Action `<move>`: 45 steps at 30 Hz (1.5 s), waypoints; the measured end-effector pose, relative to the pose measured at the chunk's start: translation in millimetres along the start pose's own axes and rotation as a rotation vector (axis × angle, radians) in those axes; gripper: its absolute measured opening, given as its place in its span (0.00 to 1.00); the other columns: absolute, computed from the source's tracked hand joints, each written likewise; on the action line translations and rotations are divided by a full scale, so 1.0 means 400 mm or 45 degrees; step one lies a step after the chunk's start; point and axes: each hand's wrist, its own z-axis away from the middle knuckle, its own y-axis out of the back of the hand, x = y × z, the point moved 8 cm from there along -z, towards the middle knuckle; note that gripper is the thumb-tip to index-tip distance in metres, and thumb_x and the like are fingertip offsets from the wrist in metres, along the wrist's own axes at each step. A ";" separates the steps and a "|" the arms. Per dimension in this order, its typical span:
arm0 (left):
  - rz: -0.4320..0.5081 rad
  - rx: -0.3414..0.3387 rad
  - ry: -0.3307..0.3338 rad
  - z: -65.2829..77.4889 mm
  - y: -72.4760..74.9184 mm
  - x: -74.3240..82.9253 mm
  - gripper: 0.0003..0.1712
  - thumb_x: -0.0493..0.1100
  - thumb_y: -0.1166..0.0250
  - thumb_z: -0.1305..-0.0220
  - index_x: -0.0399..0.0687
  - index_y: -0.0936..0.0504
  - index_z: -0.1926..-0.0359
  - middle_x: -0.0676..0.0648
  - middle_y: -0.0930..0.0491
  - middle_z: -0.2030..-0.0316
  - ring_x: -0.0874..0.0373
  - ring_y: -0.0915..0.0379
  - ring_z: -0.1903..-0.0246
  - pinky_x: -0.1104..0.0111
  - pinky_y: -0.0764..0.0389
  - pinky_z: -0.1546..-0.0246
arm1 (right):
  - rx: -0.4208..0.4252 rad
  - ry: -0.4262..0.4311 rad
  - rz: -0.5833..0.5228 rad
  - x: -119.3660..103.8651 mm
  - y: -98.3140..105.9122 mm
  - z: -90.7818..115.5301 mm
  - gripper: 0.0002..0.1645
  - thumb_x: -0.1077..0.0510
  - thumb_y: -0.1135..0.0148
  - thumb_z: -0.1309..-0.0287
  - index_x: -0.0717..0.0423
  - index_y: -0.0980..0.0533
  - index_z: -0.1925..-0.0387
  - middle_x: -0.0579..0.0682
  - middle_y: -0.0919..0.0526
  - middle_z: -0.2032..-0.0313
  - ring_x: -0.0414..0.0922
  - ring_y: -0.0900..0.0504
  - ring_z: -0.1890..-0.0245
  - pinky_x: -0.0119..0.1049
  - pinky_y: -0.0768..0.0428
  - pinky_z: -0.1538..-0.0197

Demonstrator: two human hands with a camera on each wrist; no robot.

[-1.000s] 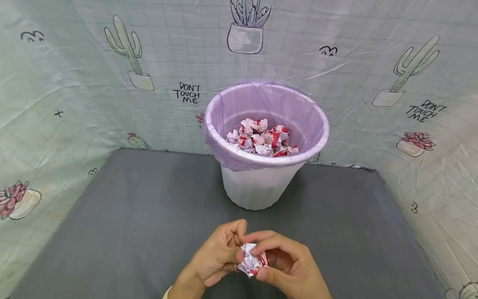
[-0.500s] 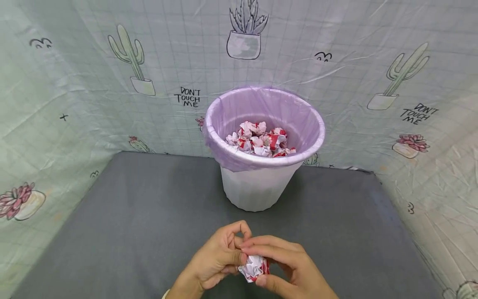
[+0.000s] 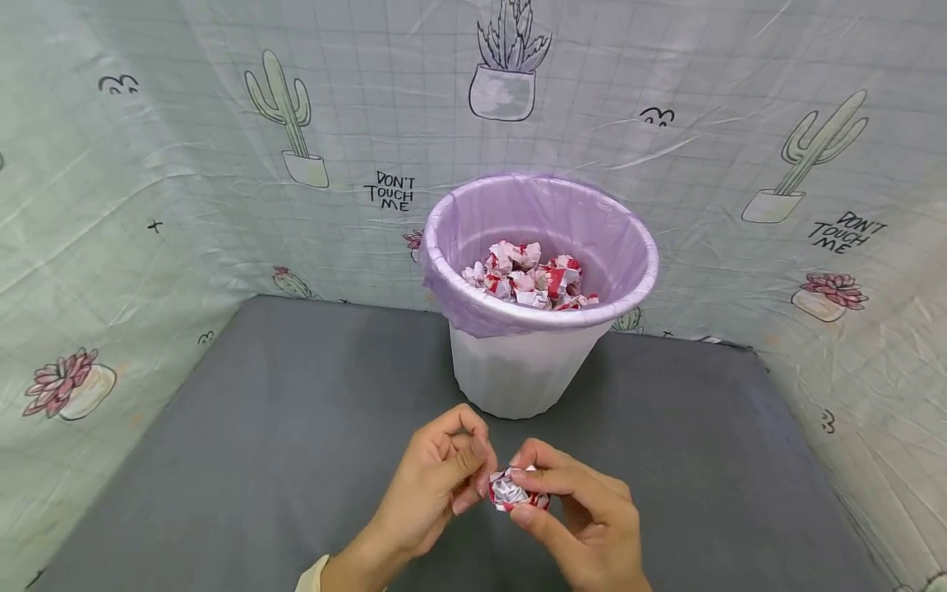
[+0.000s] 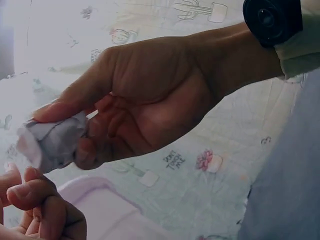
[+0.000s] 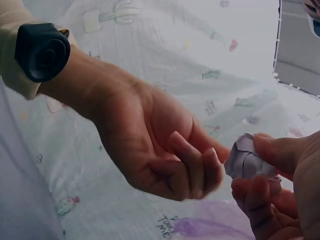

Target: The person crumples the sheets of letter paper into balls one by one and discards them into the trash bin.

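My right hand [image 3: 592,514] pinches a small crumpled ball of white and red paper [image 3: 510,492] between thumb and fingers, low over the grey surface. The left wrist view shows this right hand [image 4: 150,95] from the side, with the paper ball [image 4: 57,142] at its fingertips. My left hand [image 3: 429,485] is just left of the ball, fingers loosely curled and holding nothing. Its fingertips are right at the ball's edge in the right wrist view, where the left hand [image 5: 150,135] shows its palm side.
Behind the hands stands a white bin [image 3: 521,370] with a purple liner [image 3: 625,284] over its rim. Several crumpled red and white papers [image 3: 528,275] lie inside it. A grey surface [image 3: 318,411] is bordered by a cactus-print cloth [image 3: 577,140] at the back and sides.
My left hand has let go of the paper ball and moved slightly up and away. The ball stays in my right hand, a little higher and further right. The head view has shifted slightly.
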 end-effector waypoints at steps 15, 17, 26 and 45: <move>-1.157 0.315 -0.766 -0.176 0.108 0.276 0.16 0.46 0.37 0.34 0.38 0.20 0.54 0.47 0.19 0.56 0.55 0.27 0.55 0.61 0.31 0.58 | 0.183 -0.172 0.090 0.019 0.137 -0.036 0.17 0.77 0.37 0.47 0.83 0.30 0.56 0.70 0.29 0.52 0.51 0.24 0.56 0.30 0.22 0.57; -1.204 0.285 -0.779 -0.209 0.117 0.282 0.24 0.54 0.39 0.34 0.39 0.22 0.47 0.47 0.22 0.48 0.54 0.30 0.46 0.59 0.32 0.49 | 0.204 -0.143 0.093 0.012 0.153 -0.052 0.18 0.76 0.37 0.47 0.85 0.30 0.56 0.70 0.29 0.52 0.51 0.24 0.56 0.30 0.23 0.57; -1.331 0.327 -0.623 -0.314 0.176 0.233 0.38 0.68 0.47 0.35 0.40 0.24 0.43 0.40 0.32 0.38 0.49 0.49 0.32 0.56 0.53 0.33 | 0.237 -0.036 0.237 -0.039 0.180 -0.139 0.22 0.72 0.32 0.49 0.86 0.30 0.58 0.70 0.28 0.53 0.54 0.26 0.53 0.29 0.24 0.55; -1.131 0.364 -0.572 -0.325 0.177 0.172 0.25 0.49 0.49 0.33 0.37 0.31 0.42 0.38 0.44 0.34 0.54 0.51 0.33 0.58 0.48 0.34 | 0.098 -0.271 0.913 -0.008 0.239 -0.311 0.22 0.73 0.36 0.47 0.74 0.27 0.48 0.62 0.28 0.47 0.45 0.27 0.61 0.25 0.25 0.60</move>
